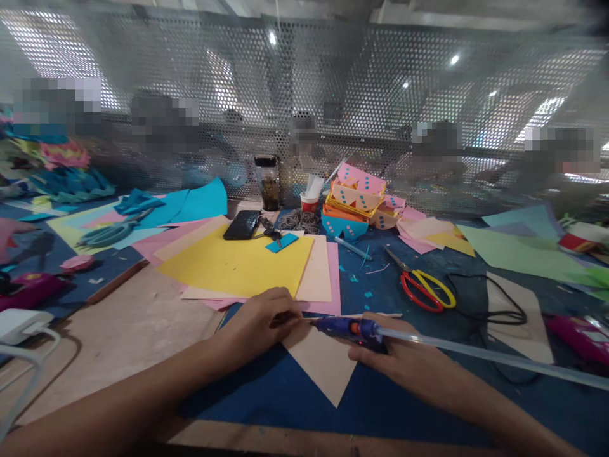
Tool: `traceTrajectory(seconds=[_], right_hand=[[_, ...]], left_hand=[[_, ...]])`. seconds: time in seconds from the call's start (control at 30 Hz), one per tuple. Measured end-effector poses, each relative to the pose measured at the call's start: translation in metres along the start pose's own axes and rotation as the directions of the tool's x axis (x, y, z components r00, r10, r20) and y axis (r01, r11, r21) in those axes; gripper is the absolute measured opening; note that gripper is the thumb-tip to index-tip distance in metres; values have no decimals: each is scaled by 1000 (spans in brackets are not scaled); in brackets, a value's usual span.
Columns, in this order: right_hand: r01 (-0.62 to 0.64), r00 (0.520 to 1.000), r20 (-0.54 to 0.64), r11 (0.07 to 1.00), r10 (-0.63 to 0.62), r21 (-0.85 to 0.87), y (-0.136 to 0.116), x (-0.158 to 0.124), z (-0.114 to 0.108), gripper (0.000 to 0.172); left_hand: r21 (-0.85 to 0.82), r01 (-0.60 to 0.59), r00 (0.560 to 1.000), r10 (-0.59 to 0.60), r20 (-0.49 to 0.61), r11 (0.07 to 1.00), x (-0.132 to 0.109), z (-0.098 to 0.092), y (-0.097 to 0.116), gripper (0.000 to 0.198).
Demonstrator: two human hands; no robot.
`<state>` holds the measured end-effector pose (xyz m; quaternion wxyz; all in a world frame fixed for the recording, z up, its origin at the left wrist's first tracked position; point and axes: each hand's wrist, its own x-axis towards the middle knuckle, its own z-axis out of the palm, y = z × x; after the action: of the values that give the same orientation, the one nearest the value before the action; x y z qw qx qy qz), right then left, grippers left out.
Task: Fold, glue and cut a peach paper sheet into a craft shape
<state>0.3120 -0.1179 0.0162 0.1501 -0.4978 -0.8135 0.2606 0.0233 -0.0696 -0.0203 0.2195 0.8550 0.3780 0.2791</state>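
My right hand [394, 349] is wrapped round a blue glue gun [345, 327], whose nozzle points left. A long translucent glue stick [485, 357] runs out of its back toward the right edge. Under the gun lies a peach sheet of paper [328, 371], one corner pointing toward me. With its fingers curled together, my left hand [259, 320] pinches the left part of that sheet's upper edge, just beside the nozzle. The nozzle tip is close to the fingertips; whether it touches the paper I cannot tell.
Yellow paper [242, 263] lies on peach and pink sheets, with a black phone [242, 225] and keys behind. Red-and-yellow scissors [423, 289] and a black cord [504, 311] are at right. Folded paper pieces [354, 197] are stacked before a perforated metal screen [333, 95].
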Motion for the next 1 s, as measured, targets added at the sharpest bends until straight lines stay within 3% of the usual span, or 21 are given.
traceTrajectory(seconds=[1.0], right_hand=[[-61,998,-20,990,64,129,7,-12,-7,46]], left_hand=[[40,5,1000,-5,-3,999,0,-1,1,13]])
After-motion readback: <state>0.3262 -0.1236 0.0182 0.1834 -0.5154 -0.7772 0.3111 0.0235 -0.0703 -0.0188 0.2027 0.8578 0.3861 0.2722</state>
